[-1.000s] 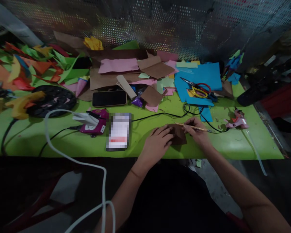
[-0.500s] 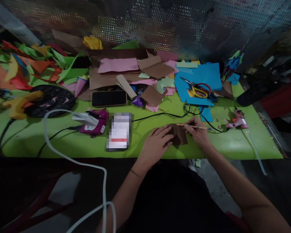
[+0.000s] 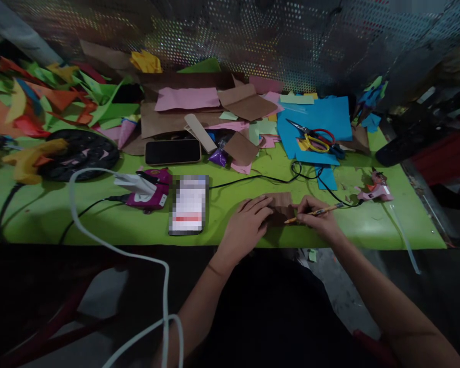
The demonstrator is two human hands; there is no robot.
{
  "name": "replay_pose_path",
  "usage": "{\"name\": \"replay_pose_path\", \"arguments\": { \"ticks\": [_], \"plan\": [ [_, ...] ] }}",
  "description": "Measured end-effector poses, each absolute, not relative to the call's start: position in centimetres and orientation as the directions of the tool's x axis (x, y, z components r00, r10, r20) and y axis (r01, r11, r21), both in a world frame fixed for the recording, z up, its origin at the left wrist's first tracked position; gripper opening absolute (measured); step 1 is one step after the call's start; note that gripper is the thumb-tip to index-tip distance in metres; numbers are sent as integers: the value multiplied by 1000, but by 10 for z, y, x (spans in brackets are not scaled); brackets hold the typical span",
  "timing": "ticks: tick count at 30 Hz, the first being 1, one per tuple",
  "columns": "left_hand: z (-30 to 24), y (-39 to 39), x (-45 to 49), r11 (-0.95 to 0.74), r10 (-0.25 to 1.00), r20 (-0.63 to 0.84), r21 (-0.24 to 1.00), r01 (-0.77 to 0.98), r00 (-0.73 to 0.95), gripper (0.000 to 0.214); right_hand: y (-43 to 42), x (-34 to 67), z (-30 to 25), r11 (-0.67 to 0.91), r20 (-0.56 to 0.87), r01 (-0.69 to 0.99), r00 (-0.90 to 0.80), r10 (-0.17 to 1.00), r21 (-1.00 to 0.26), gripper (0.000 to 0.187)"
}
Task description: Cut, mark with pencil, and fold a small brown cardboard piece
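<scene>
Green tabletop (image 3: 219, 210) | brown piece (image 3: 281, 203): faintly lined, partly covered | left hand (image 3: 249, 219): flat atop | right hand (image 3: 320, 221): gripping pencil (image 3: 327, 209)

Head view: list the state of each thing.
Pencil, held slanted in right hand
Brown paper, partly under left hand
Near phone, screen lit, contents blurred
Far phone, screen dark
Scissors, lying on blue paper
Pink glue gun, set down
Purple power strip, apparently occupied

The green tabletop (image 3: 371, 230) is surfaced in smooth, faintly glossy, plastic-like sheeting; matt paper or card is seen in the brown piece (image 3: 282, 202), and a metallic sheen is shown by the scissor blades (image 3: 296, 127) and perforated panel (image 3: 233, 36)
</scene>
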State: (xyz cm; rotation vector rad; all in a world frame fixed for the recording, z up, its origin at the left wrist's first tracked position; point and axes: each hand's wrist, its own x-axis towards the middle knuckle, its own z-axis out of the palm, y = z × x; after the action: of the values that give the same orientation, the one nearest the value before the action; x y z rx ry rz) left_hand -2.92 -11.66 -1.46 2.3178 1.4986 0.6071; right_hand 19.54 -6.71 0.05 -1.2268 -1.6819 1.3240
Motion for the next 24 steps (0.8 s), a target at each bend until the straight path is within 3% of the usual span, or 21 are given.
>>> {"name": "replay_pose_path", "arguments": {
  "ticks": [9,14,24],
  "plan": [
    [-13,-116,-29,-408,912,175,462,788,370,23,-62,190,3,18,-59,231,-323,944,-973,15],
    [-14,-116,-29,-408,913,175,438,801,369,22,-48,180,-4,103,24,271,-282,959,-957,29],
    [-15,-117,-29,-405,914,188,432,806,359,20,-42,177,-17,160,89,285,-248,965,-945,31]
  ]
}}
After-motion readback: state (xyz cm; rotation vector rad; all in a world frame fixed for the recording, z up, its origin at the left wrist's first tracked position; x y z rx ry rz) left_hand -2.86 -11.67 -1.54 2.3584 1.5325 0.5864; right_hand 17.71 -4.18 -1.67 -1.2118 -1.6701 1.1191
